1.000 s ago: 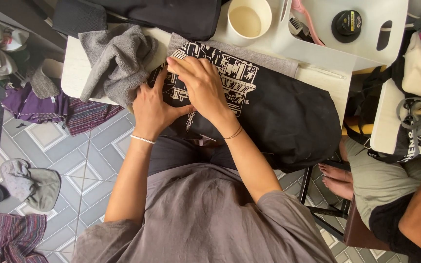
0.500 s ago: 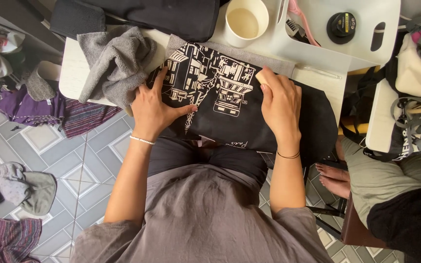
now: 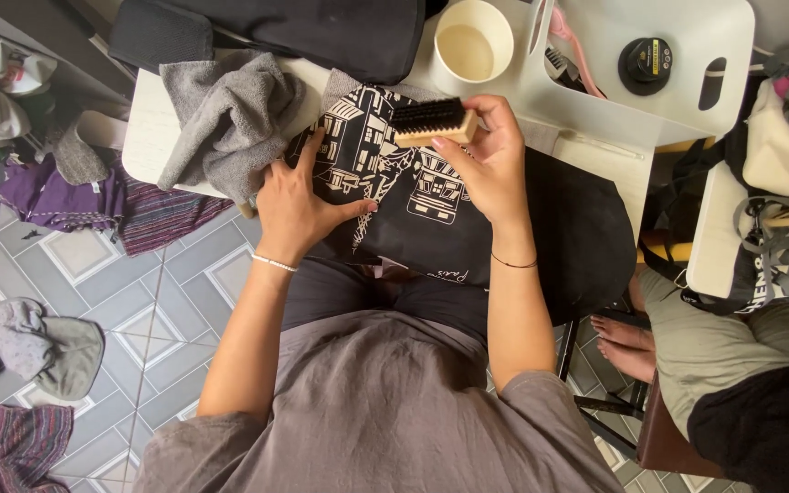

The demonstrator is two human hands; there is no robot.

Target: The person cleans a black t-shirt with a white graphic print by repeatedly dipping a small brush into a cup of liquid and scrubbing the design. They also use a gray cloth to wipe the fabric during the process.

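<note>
The right hand point(image 3: 490, 160) closes its grip on a wooden brush point(image 3: 431, 122), bristles up, above the black printed bag point(image 3: 431, 205) on the worktop point(image 3: 152, 128). The left hand point(image 3: 299, 205), open, presses the bag flat. Brushing well probably needs bristles turned down and fabric held taut.

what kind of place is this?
Probably a home cleaning or laundry corner: a small white table over tiled floor, clothes heaped around, a brush held over a black printed bag.
</note>
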